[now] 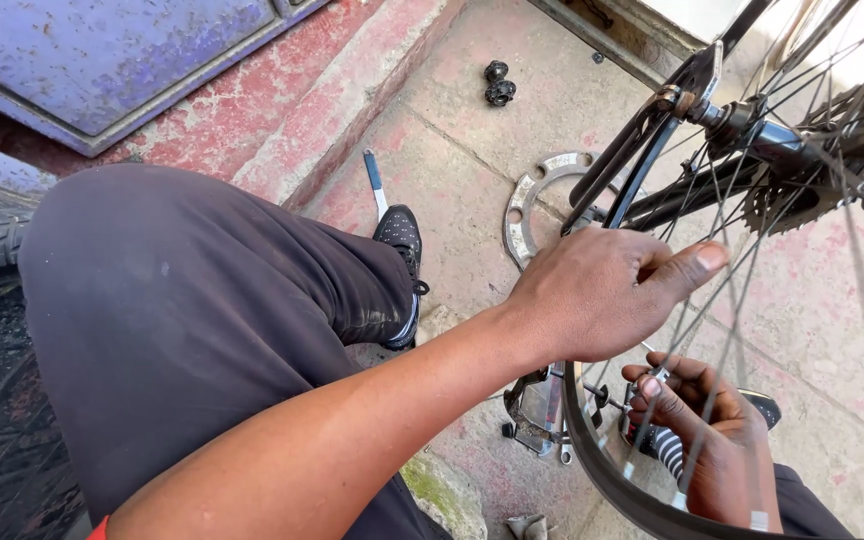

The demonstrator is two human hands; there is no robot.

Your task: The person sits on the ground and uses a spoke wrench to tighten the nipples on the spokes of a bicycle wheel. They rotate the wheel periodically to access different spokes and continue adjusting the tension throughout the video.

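- Far left, a blue metal door (122,60) fills the top corner of the paved ground (472,150), with a worn red step (292,110) running below it.
- The person's knee in dark trousers (182,310) dominates the left half, and a black shoe (402,260) is planted on the paving just past it.
- Beside the shoe, towards the top edge of the ground, lies a blue-handled tool (376,180); further up sits a small black hub part (498,84).
- A flat metal ring with holes (532,205) rests on the paving, just behind the frame.
- Now the left hand (602,300): the arm reaches across, fingers curled in at the spokes, thumb stuck out straight. What it pinches, if anything, I cannot tell.
- Below it a metal pedal (537,415) lies on the ground, near the rim.
- The bicycle wheel (612,470) stands upright on the right side, its hub and sprocket (822,170) up near the top right corner.
- The right hand (702,430) sits behind the spokes, fingers closed on something small at the rim, likely a spoke fitting.
- Handling call: the rim looks stiff and fairly light, the thin spokes springy and easy to bend. The rim is the safer place to grip.
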